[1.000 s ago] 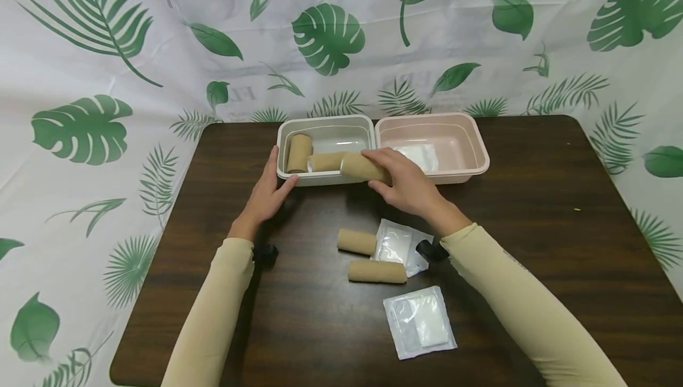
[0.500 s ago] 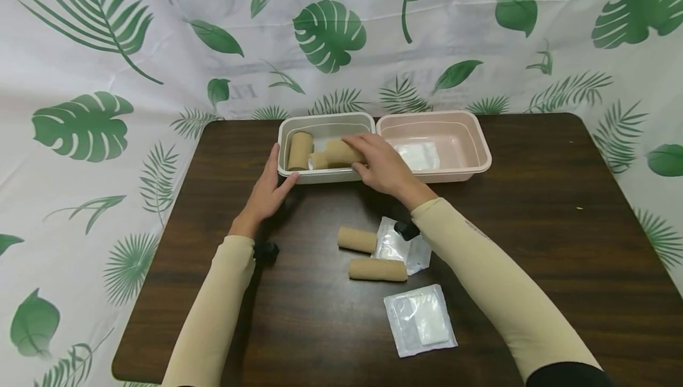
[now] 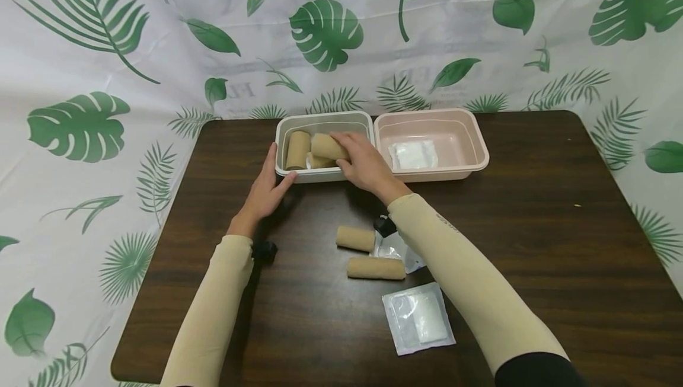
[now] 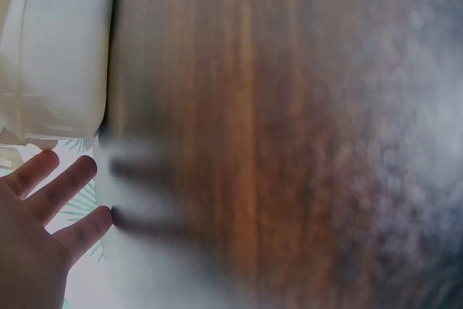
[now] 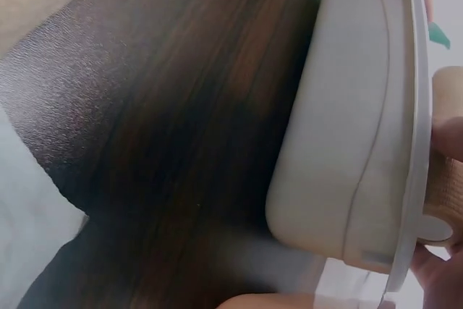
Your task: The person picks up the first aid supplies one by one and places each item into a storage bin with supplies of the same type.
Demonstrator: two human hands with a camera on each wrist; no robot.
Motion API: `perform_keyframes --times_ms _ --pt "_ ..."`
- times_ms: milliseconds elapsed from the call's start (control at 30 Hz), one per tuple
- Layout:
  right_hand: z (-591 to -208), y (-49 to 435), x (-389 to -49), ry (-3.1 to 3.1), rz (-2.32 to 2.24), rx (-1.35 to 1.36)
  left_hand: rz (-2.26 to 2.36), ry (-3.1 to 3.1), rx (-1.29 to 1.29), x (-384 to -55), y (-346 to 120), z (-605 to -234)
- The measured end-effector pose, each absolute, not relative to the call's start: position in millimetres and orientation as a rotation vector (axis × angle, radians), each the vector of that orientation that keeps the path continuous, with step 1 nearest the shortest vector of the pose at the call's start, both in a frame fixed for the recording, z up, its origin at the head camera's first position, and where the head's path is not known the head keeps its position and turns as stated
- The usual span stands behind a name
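My right hand (image 3: 365,165) grips a tan bandage roll (image 3: 327,146) inside the pale grey tub (image 3: 322,178). Beneath it, partly covered, lies another tan roll (image 3: 319,162), and a third roll (image 3: 297,150) lies along the tub's left end. With fingers spread, my left hand (image 3: 262,194) rests against the tub's left front corner. The left wrist view shows those fingers (image 4: 69,182) extended beside the tub. In the right wrist view the tub's side wall (image 5: 340,128) hides much of the work, and the held roll appears only at the right edge.
A pink tub (image 3: 443,175) holding a white packet (image 3: 413,154) stands right of the grey one. Nearer on the dark wooden table (image 3: 533,215) lie two tan rolls (image 3: 376,268) and two clear-and-white packets (image 3: 418,319), one partly under the right forearm. A leaf-print curtain (image 3: 240,55) hangs behind.
My right hand has carried the bandage roll leftward, from the grey tub's right front rim into the tub over the lying roll. The left hand keeps its place.
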State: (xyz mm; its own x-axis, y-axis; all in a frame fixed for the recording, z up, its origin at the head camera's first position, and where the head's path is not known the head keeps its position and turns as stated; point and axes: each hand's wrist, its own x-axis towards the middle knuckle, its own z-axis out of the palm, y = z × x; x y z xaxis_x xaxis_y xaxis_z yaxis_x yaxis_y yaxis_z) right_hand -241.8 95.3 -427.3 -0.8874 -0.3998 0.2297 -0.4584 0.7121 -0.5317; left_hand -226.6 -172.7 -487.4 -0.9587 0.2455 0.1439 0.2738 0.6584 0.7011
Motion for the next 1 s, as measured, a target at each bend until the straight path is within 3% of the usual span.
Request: perform_keyframes --times_ms 1000 --pt "-437 106 -245 -2.712 0.933 0.693 -1.224 -2.835 -0.428 -224 -173 -487"
